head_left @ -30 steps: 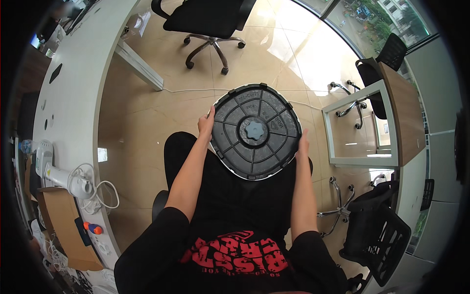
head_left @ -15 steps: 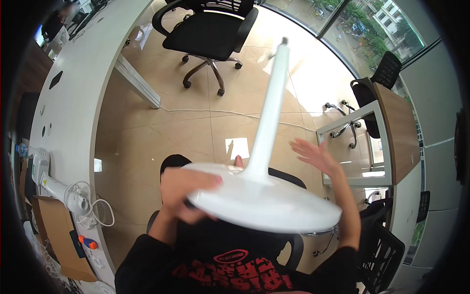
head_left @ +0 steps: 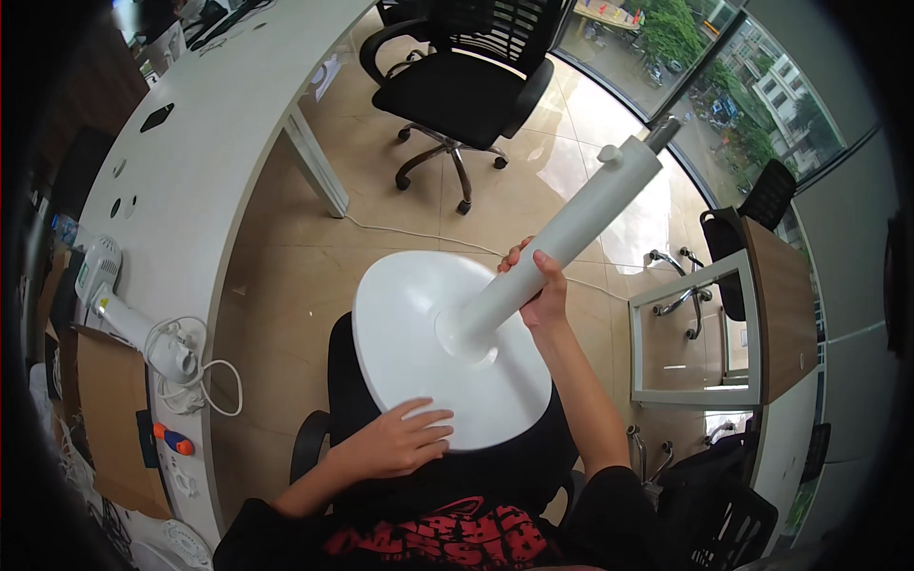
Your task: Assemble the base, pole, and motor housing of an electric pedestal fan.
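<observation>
While the right hand (head_left: 545, 295) wraps around the lower half of a white column (head_left: 571, 219), its thumb lies across the near side and its fingertips show past the upper-left side. The right forearm reaches up from the lower right, slightly bent at the wrist. Lower down, the left hand (head_left: 400, 440) rests palm down, fingers loosely spread and gripping nothing, against the near-left rim of the round white base (head_left: 400, 314). This pedestal stand lies tilted over the person's lap, its column slanting up to the right, with a side knob (head_left: 609, 152) and a metal rod (head_left: 661, 135) at the top end. Along the right edge of the worktop (head_left: 219, 143) sits an orange-and-blue tool handle (head_left: 178, 442), beside a cardboard box (head_left: 114, 409).
</observation>
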Demonstrator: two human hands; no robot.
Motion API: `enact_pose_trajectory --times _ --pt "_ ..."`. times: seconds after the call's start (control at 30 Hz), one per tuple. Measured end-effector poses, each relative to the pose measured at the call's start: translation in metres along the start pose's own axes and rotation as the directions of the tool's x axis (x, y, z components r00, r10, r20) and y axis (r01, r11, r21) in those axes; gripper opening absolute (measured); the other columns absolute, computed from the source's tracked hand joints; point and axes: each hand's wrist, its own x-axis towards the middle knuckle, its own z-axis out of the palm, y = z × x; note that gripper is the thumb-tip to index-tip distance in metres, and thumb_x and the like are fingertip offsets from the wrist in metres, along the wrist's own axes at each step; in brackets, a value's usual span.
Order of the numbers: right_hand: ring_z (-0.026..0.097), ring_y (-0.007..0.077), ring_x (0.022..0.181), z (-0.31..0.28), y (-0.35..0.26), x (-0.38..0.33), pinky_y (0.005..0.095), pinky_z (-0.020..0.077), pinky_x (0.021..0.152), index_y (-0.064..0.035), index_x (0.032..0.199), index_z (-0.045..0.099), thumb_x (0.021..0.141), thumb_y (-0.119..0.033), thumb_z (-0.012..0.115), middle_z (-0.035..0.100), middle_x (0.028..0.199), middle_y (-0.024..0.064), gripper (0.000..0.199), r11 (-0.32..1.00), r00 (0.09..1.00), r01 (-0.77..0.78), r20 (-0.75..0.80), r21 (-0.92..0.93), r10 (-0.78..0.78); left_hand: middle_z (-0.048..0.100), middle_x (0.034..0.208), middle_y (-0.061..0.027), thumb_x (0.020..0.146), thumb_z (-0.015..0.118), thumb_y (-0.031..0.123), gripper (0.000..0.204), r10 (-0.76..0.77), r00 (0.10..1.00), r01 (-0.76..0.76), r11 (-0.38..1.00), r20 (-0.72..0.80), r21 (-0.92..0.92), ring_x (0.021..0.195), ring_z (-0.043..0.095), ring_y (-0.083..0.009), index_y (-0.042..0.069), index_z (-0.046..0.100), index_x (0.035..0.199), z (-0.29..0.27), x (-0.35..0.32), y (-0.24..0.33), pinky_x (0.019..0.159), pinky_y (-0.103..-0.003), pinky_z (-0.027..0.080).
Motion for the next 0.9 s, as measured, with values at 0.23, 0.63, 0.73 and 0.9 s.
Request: enact_pose_trajectory --times 0.23,0.63,0.73,0.9 --pt "0.066 0.0204 0.103 0.021 0.033 0.057 0.0367 0.0498 0.094 -0.0029 0.113 0.067 0.072 -0.009 0.089 0.070 0.104 0.0078 0.048 0.835 0.984 0.141 0.172 -0.531 -0.057 0.077 0.097 -0.0044 0.079 0.085 0.009 0.013 -0.395 0.722 0.461 0.887 -0.568 -0.031 0.106 0.073 -0.0274 0.008 0.075 0.088 -0.024 -0.042 -0.015 0.094 -0.045 0.055" --pt "0.063 0.0235 0.122 -0.077 0.169 0.109 0.0397 0.0499 0.105 -0.0074 0.124 0.063 0.075 -0.003 0.086 0.067 0.128 0.0065 0.055 0.578 0.896 0.129 0.344 -0.806 0.280 0.061 0.145 -0.0181 0.077 0.093 0.029 0.093 -0.744 0.455 0.566 0.666 -0.490 -0.485 0.131 0.062 -0.0336 0.007 0.045 0.154 0.035 -0.047 -0.149 0.105 -0.043 0.054" --pt "0.066 0.0244 0.119 -0.078 0.200 0.122 0.0388 0.0506 0.105 -0.0059 0.129 0.066 0.070 -0.002 0.086 0.070 0.127 0.0084 0.062 0.540 0.819 0.184 0.432 -0.822 0.378 0.056 0.152 -0.0180 0.072 0.097 0.031 0.110 -0.713 0.597 0.600 0.701 -0.367 -0.386 0.137 0.057 -0.0345 0.008 0.037 0.161 0.039 -0.022 -0.218 0.111 -0.045 0.049" --pt "0.066 0.0262 0.119 -0.080 0.237 0.121 0.0401 0.0521 0.103 -0.0087 0.131 0.066 0.070 -0.004 0.087 0.070 0.127 0.0085 0.064 0.516 0.626 0.136 0.478 -0.845 0.616 0.054 0.156 -0.0144 0.067 0.099 0.031 0.121 -0.707 0.707 0.519 0.521 -0.002 -0.678 0.143 0.052 -0.0328 0.013 0.032 0.166 0.083 -0.016 -0.271 0.119 -0.045 0.042"
